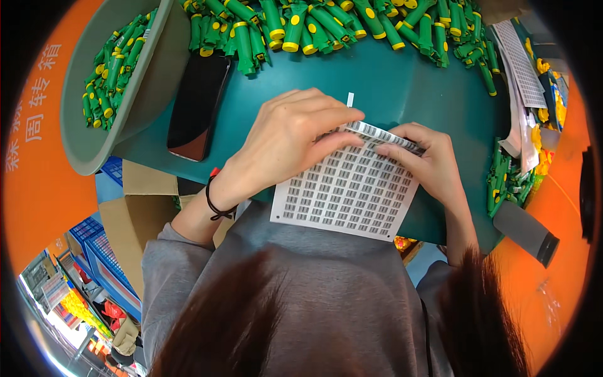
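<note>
A white sheet of small barcode labels [342, 198] is tilted between my hands, near the table's front edge. My left hand [292, 135] pinches its upper edge between thumb and fingers. At the upper right corner my right hand [433, 160] grips the sheet, thumb in front and fingers behind. Along the top, a narrow band of the sheet is bent over, showing a row of labels between my hands. A small white strip [350, 99] lies on the green table mat [326, 78] just beyond my fingers. A dark cord bracelet circles my left wrist.
Many green pieces with yellow ends [314, 28] are heaped along the back. A grey bin [78, 147] of similar pieces stands left, beside a black phone [200, 103]. More label sheets [518, 63] and a grey cylinder [524, 232] are at right. A cardboard box [129, 220] sits lower left.
</note>
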Demonstrator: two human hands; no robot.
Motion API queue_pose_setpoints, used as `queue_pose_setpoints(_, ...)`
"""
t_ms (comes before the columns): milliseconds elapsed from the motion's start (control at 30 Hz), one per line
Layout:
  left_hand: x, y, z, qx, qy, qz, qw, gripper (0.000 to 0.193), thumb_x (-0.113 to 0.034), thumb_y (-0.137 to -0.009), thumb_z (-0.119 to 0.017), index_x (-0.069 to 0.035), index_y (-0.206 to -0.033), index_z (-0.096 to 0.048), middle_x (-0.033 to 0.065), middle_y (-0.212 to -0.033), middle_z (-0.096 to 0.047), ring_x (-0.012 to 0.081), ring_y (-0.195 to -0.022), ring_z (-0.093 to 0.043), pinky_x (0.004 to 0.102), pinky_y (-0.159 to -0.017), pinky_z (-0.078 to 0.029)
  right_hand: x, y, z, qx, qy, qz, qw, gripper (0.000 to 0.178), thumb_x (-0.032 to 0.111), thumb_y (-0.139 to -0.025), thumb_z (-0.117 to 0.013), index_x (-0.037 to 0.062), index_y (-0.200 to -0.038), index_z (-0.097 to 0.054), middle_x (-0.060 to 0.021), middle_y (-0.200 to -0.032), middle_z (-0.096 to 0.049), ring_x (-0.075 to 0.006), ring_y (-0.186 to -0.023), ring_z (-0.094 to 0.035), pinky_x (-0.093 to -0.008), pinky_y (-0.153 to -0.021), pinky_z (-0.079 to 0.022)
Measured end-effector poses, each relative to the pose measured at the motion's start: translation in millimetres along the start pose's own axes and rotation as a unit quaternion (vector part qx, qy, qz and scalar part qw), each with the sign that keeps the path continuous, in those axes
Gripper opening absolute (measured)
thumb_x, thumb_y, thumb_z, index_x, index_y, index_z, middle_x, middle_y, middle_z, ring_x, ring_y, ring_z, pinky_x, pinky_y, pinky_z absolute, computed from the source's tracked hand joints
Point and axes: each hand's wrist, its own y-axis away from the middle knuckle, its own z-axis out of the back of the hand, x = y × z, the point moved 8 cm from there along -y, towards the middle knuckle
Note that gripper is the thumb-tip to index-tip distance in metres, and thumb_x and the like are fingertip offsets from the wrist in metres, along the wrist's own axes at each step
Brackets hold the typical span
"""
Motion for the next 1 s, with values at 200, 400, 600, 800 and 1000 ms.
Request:
queue_pose_setpoints(200,22,2,-17,0.050,0.096,0.117,0.987,0.020,-0.020,-0.085,-0.078,-0.005,-0.099,-0.077,0.0090,-0.085,-0.073,0.0246,-0.076,-0.068,0.0341,-0.068,-0.053,25,11,1,-0.185,0.106,0.202,0.956,0.018,0.008,-0.083,-0.080,0.0017,-0.100,-0.076,-0.0071,-0.091,-0.073,-0.0144,-0.078,-0.068,-0.0263,-0.071,-0.054)
queue_pose_setpoints(400,26,7,-25,0.058,0.157,0.127,0.978,0.025,-0.017,-0.085,-0.079,-0.007,-0.108,-0.077,0.0083,-0.091,-0.074,0.0224,-0.081,-0.068,0.0321,-0.072,-0.054,-5,4,-1,-0.122,-0.015,0.062,0.990,0.019,0.006,-0.087,-0.077,0.0013,-0.105,-0.075,-0.0072,-0.087,-0.074,-0.0124,-0.077,-0.068,-0.0238,-0.071,-0.053)
queue_pose_setpoints(600,20,10,-26,0.014,0.060,0.007,0.998,0.028,-0.017,-0.084,-0.079,-0.008,-0.110,-0.077,0.0064,-0.099,-0.074,0.0229,-0.086,-0.068,0.0327,-0.077,-0.053,14,1,-5,-0.173,0.097,0.196,0.960,0.016,0.004,-0.084,-0.077,0.0046,-0.100,-0.077,-0.0059,-0.095,-0.075,-0.0166,-0.086,-0.069,-0.0261,-0.074,-0.053)
queue_pose_setpoints(800,19,10,-19,-0.010,-0.049,-0.016,0.999,0.021,-0.018,-0.083,-0.079,-0.008,-0.101,-0.076,0.0027,-0.097,-0.071,0.0213,-0.090,-0.065,0.0347,-0.083,-0.050,9,6,-14,-0.235,0.174,0.289,0.912,0.018,0.003,-0.080,-0.079,0.0038,-0.099,-0.077,-0.0076,-0.097,-0.073,-0.0220,-0.087,-0.068,-0.0339,-0.078,-0.054)
queue_pose_setpoints(1000,17,14,-17,-0.034,-0.065,-0.041,0.996,0.018,-0.017,-0.081,-0.079,-0.009,-0.096,-0.075,0.0008,-0.096,-0.070,0.0202,-0.092,-0.064,0.0347,-0.084,-0.049,16,12,-17,-0.254,0.279,0.300,0.876,0.024,0.003,-0.077,-0.081,0.0033,-0.101,-0.077,-0.0064,-0.095,-0.070,-0.0226,-0.087,-0.066,-0.0337,-0.076,-0.054)
